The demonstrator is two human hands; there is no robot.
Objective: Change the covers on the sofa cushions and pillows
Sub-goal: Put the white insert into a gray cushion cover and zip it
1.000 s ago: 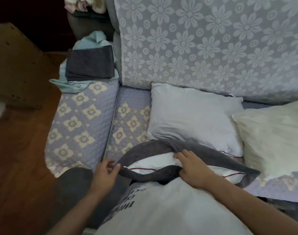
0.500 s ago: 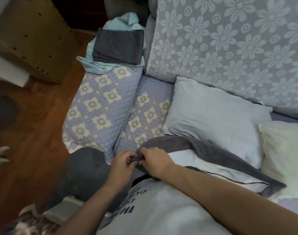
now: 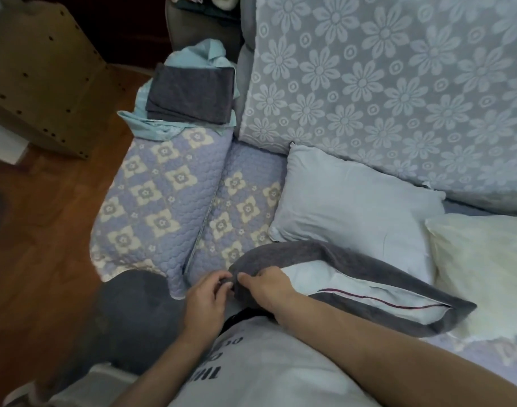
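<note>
Grey cover (image 3: 325, 254) lies on the sofa seat right in front of me, its mouth open along the long side. White pillow (image 3: 354, 292) with a dark red seam line sits inside it, still showing through the gap. Judgement: insert is in, closing is what remains for this one.

Both hands meet at the left corner of the grey cover. My left hand (image 3: 206, 301) pinches the corner edge, fingers (image 3: 222, 284) curled tight on the fabric. My right hand (image 3: 266, 286) grips the same edge just beside it, fingers bent over the rim. Cannot tell whether there is a zip pull there; too small to see.

Left to do, as far as I can judge: a bare pale-blue pillow (image 3: 354, 201) rests just behind the grey cover, against the floral backrest (image 3: 398, 83). A cream pillow (image 3: 480, 268) lies to the right of the grey cover, also uncovered. Folded grey cloth (image 3: 189, 95) sits on a pale teal cloth (image 3: 151, 124) on the armrest, well left and behind; probably spare covers.

Against a second ago: my right hand was at the middle of the opening, my left hand apart at the corner. Now both are together at that corner. My view has swung left, and the mouth gapes wider toward the right end.
</note>
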